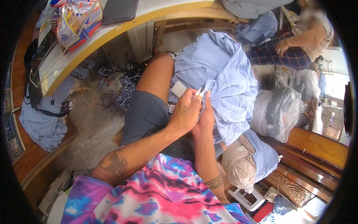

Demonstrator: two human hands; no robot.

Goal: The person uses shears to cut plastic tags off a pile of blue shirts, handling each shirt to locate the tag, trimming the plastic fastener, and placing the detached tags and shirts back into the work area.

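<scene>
A light blue shirt lies spread and rumpled across my lap, with a pocket-like stitched patch showing on its left part. My left hand is closed around small thread snips, whose pale pointed blades stick up between the two hands. Close beside it, my right hand pinches a narrow fold of the light blue cloth, thumb upward, near the blades. Just left of my left hand's knuckles is a white card-like tag. The fingers partly hide the snips' handles and the pinched edge.
A curved, yellow-edged table runs ahead, bearing a colourful plastic package and a dark flat case. Fabric scraps litter the floor. Stuffed plastic bags and a cloth bundle stand right. Another person sits far right.
</scene>
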